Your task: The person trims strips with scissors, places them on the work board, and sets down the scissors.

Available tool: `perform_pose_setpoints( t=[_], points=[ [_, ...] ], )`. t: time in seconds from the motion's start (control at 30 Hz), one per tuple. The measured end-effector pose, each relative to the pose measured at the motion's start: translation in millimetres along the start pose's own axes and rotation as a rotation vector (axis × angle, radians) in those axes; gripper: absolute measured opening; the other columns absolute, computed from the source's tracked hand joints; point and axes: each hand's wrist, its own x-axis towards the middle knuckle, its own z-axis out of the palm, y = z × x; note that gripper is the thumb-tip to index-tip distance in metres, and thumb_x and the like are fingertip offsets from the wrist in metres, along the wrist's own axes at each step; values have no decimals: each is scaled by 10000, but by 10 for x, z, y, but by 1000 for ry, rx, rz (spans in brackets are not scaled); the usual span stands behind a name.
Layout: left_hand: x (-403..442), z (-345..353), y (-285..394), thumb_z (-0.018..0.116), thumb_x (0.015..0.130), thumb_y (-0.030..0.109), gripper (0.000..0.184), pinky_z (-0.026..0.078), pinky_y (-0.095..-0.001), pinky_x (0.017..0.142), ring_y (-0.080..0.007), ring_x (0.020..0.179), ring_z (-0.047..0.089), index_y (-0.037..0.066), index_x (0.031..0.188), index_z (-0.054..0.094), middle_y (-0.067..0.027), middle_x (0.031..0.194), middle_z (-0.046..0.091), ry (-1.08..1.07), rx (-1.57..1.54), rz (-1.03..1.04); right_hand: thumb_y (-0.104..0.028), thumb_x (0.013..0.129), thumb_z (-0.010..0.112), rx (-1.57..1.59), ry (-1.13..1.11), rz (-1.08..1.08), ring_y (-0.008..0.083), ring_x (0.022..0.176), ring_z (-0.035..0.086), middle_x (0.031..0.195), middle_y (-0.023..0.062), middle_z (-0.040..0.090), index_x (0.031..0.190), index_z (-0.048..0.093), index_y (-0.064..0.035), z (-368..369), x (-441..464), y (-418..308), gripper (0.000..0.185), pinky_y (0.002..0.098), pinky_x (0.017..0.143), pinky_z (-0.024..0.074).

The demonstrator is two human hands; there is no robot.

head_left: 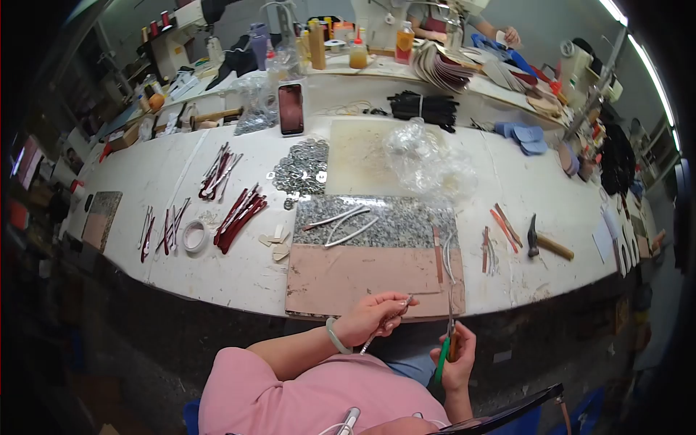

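Note:
My left hand (375, 316), with a bracelet on its wrist, is pinched on a thin pale strap (367, 344) near the bench's front edge. One end of the strap hangs below the fingers. My right hand (458, 357) is closed around scissors with green handles (441, 360), whose blades point up and away from me. An orange-brown part also shows inside this grip; I cannot tell what it belongs to. Ahead of both hands lies a pinkish board (355, 272) on a speckled stone slab (406, 217). Silvery straps (351, 230) rest on the slab, and a brown strip (438, 254) lies by its right side.
Dark red straps (241, 219), a tape roll (195, 237) and a pile of metal rings (301, 167) lie to the left. On the right is a hammer (549, 245). A phone (291, 109) stands behind, near crumpled plastic (424, 156). Another person's hand (511, 36) shows across the bench.

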Motion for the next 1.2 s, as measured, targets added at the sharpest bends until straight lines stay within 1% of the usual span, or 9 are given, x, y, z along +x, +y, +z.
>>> perform_pose_setpoints(
  t=[0.07,0.13,0.17,0.33,0.47,0.57,0.77,0.87,1.2],
  points=[
    [41,34,-24,445,972,147,280,325,-185,467,-51,559,413,-2,1186,547,26,690,444,33,-21,-16,-120,664,822,-51,40,-18,123,897,521,1027,25,519,1296,406,-27,-5,29,-1,763,263,818,440],
    [46,98,-34,449,973,152,281,335,-188,459,-55,550,426,-5,1185,545,18,692,458,52,29,-15,-142,651,837,-337,18,-85,135,907,497,1082,61,512,1291,399,-15,-82,71,-27,786,265,797,437],
    [50,123,-36,451,973,154,282,340,-190,455,-57,545,433,-7,1185,545,14,694,465,58,60,-8,-160,625,852,-495,35,-286,166,876,507,1051,95,524,1281,410,-19,-60,138,-151,804,284,762,438],
    [54,205,-140,458,980,158,268,368,-192,458,-60,547,467,-12,1159,563,7,695,501,58,177,4,-308,574,868,-710,44,-527,293,825,525,1007,138,543,1202,465,-15,-20,246,-337,802,396,725,413],
    [77,127,-238,483,976,154,261,383,-191,473,-54,569,484,9,1175,566,7,707,526,44,205,-27,-357,590,850,-784,10,-536,303,880,515,1016,134,543,1204,460,-22,7,214,-328,801,412,766,379],
    [87,153,-267,493,967,125,239,389,-195,474,-61,584,493,12,1163,568,-6,732,543,78,174,1,-303,560,867,-793,-15,-516,310,904,510,1029,148,527,1230,445,-18,12,196,-396,841,418,803,381],
    [83,203,-254,503,949,72,225,407,-205,483,-74,616,505,9,1161,543,-39,828,564,53,138,53,-345,569,861,-803,-28,-498,313,955,490,1069,150,521,1244,434,-18,-16,194,-375,864,429,839,356],
    [83,206,-262,505,944,56,220,415,-209,491,-77,634,510,7,1156,535,-44,857,568,45,127,61,-375,588,842,-795,-20,-510,292,946,478,1067,117,502,1246,454,-28,-23,197,-349,839,415,819,345],
    [66,211,-249,507,947,51,201,416,-205,519,-73,651,507,10,1140,543,-40,859,570,47,199,77,-409,600,830,-795,-34,-491,287,920,471,1038,112,493,1234,482,-20,-11,204,-350,821,407,790,350]
  ],
)
